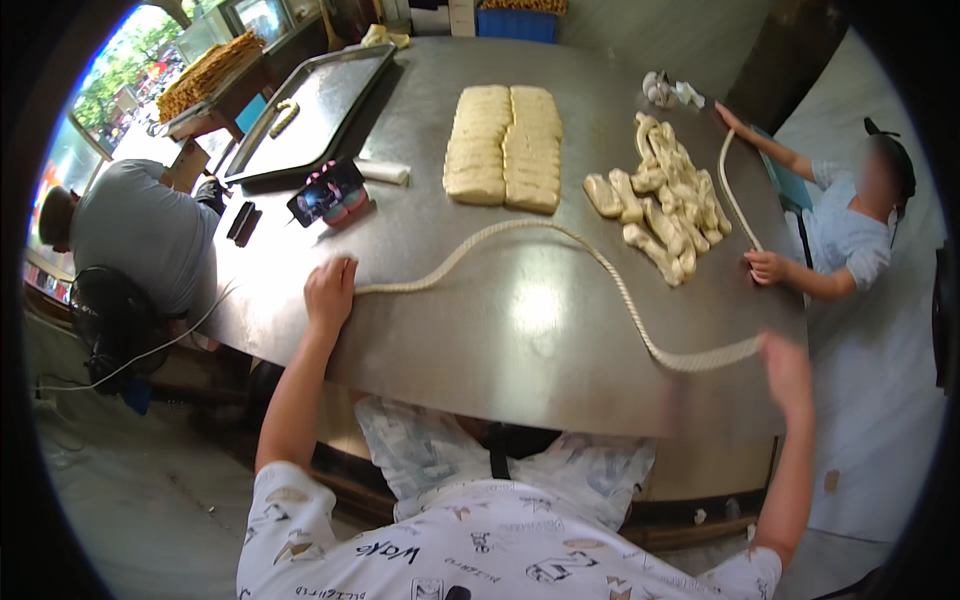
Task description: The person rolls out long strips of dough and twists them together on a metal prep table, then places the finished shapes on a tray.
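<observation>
A long, thin twisted dough strand (615,277) lies in a wavy curve over the steel table (465,352). At its left end, my left hand (330,291) is closed on the strand, resting on the metal. My right hand (786,375), blurred, has the other end near the table's right edge. Beyond the strand, two rows of pale dough pieces (502,146) lie pressed side by side. Right of them is a loose pile of dough pieces (671,210).
A metal tray (311,109) with a small twisted dough piece (283,118) stands back left, near a phone on a stand (326,193). A co-worker (847,217) at the right handles another dough strand (735,195). Another person (142,232) sits at the left edge.
</observation>
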A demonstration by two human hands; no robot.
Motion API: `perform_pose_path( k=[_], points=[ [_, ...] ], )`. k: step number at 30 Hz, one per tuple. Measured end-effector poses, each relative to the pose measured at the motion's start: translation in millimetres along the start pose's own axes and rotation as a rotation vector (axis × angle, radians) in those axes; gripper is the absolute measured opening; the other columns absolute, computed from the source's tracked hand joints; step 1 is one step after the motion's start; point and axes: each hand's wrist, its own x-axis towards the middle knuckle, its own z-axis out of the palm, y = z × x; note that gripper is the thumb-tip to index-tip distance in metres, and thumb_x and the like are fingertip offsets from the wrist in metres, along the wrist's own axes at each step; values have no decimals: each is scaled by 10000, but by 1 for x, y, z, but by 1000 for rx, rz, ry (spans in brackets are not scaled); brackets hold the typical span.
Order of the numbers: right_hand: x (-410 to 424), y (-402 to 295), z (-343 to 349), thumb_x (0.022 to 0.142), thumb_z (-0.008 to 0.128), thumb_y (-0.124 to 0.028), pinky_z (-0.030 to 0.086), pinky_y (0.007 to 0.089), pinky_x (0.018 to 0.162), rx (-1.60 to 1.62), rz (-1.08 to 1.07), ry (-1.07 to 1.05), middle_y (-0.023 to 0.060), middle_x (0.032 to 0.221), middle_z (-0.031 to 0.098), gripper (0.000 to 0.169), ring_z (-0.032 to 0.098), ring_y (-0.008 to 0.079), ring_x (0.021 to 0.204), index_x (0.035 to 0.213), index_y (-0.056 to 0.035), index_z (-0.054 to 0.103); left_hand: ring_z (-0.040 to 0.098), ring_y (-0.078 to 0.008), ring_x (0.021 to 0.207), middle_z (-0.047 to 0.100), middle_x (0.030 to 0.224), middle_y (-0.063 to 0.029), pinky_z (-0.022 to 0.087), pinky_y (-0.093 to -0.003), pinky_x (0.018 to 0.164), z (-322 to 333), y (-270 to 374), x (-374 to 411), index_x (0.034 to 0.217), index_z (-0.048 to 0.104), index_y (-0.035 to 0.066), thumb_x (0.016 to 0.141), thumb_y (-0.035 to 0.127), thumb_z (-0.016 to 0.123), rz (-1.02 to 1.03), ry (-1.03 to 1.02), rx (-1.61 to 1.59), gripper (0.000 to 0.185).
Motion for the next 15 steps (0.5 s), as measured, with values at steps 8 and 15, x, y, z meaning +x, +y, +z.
perform_pose_path(
  k=[8, 15],
  points=[
    [-70, 27, 19, 991, 711, -200, 586, 519, 889, -110, -46, -58, 217, 982, 756, 186, 732, 438, 951, 1124, -109, 803, 727, -379, 1262, 748, 1379, -203, 540, -504, 1157, -76, 54, -101, 1338, 724, 2, 1073, 224, 669, 333, -352, 230, 350],
    [18, 258, -84, 1152, 631, -268, 474, 243, 644, 673, 180, 727, -5, 996, 726, 241, 605, 56, 728, 1191, -69, 761, 681, -291, 910, 774, 890, -69, 565, -432, 824, -135, -19, 23, 1080, 849, 84, 933, 151, 803, 298, -217, 232, 168]
  ],
)
